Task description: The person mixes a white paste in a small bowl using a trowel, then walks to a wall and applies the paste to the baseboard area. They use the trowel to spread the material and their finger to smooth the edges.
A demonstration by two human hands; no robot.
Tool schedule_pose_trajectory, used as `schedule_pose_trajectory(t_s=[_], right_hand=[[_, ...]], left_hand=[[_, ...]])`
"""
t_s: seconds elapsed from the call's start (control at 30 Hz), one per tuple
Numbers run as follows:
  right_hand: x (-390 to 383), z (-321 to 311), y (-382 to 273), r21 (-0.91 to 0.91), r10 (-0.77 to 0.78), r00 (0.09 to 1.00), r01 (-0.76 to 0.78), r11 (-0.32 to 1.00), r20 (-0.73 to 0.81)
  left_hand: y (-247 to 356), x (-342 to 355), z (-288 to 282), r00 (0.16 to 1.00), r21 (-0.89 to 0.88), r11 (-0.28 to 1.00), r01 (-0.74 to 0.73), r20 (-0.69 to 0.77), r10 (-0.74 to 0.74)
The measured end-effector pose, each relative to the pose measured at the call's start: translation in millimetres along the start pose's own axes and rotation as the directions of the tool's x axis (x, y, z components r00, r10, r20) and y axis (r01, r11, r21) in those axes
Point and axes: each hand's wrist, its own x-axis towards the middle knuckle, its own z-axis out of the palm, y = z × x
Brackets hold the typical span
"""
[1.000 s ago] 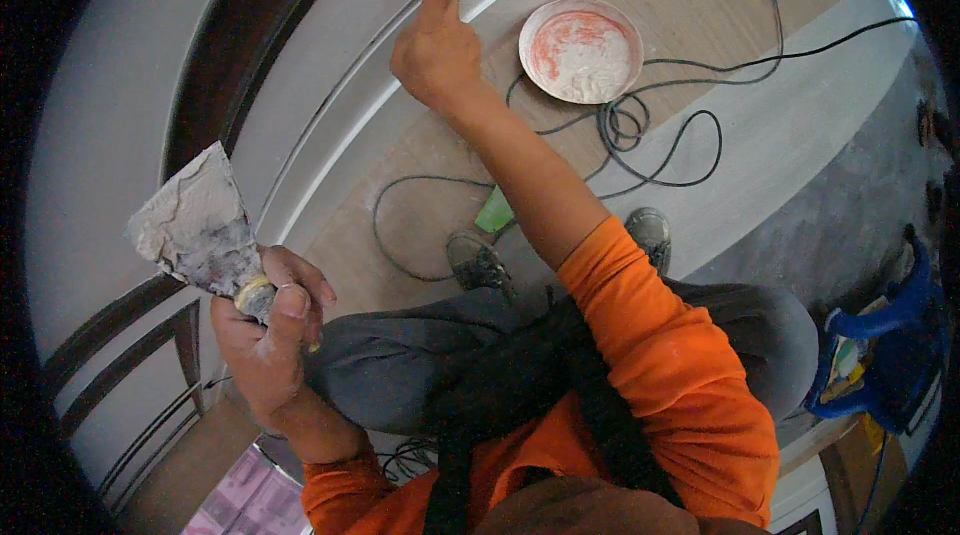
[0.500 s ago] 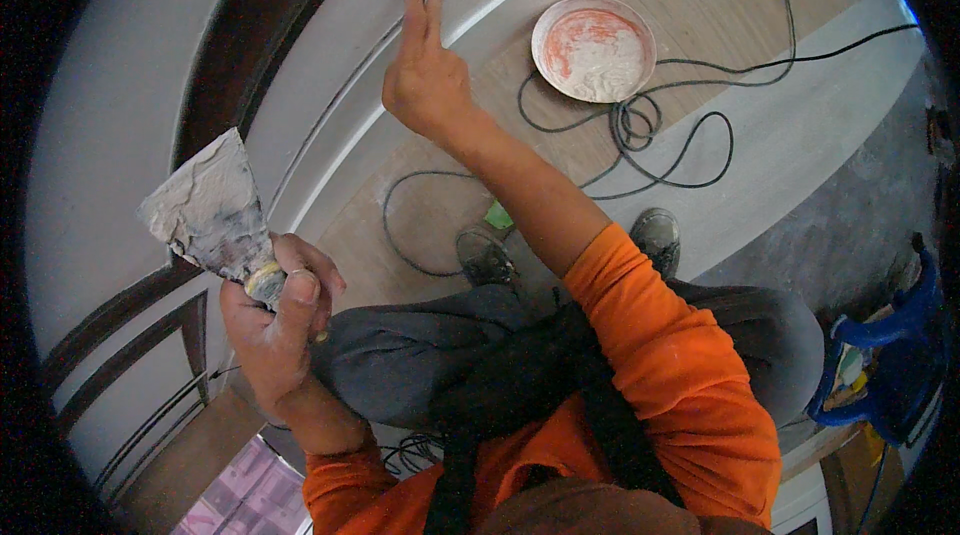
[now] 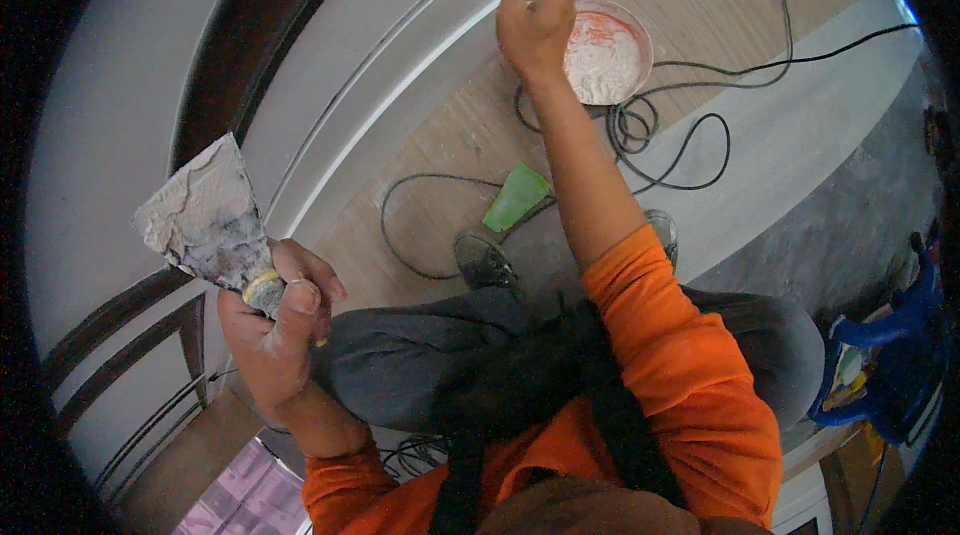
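Note:
My left hand point(image 3: 275, 325) is closed round the handle of a putty knife point(image 3: 205, 215), its broad blade tilted up at the left and coated with pale filler. My right hand point(image 3: 540, 30) is stretched out along the white skirting board point(image 3: 420, 70), its thumb, index and middle fingers apart. White filler shows at one fingertip. Partly behind this hand, a round pan point(image 3: 612, 60) of whitish and reddish filler rests on the wood-look floor point(image 3: 435, 140). A flat green piece point(image 3: 517, 197) lies below my right forearm, near my shoe.
A dark cable point(image 3: 640, 125) lies in loops across the floor, close to the pan and round my feet. At the far right stands a blue bag-like container point(image 3: 890, 345) with things in it. A dark brown trim band point(image 3: 215, 65) runs up the pale wall.
My right hand has moved right along the skirting board, up beside the pan, and its fingers have spread. The green piece now shows more fully. My left hand and the putty knife stay nearly still.

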Motion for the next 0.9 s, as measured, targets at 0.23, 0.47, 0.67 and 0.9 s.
schedule_pose_trajectory(t_s=[0.23,0.47,0.67,0.9], right_hand=[[22.5,8.3,-8.0,-0.052,-0.070,0.995,0.066,0.996,-0.078],[10.0,12.9,-23.4,0.025,0.017,1.000,-0.017,1.000,0.012],[22.4,22.6,-32.9,-0.208,-0.018,0.996,0.037,0.977,0.092],[0.9,35.3,-43.3,-0.267,-0.071,0.985,0.112,0.957,0.157]], left_hand=[[1.8,4.2,3.5,1.000,-0.015,1.000,0.011,0.001,-0.011],[-4.6,7.0,0.5,0.999,-0.032,0.999,-0.022,0.025,0.023],[-5.0,11.1,-1.7,1.000,-0.030,1.000,0.001,0.022,0.000],[-7.6,11.0,-1.3,0.999,-0.022,0.999,0.029,-0.031,-0.030]])
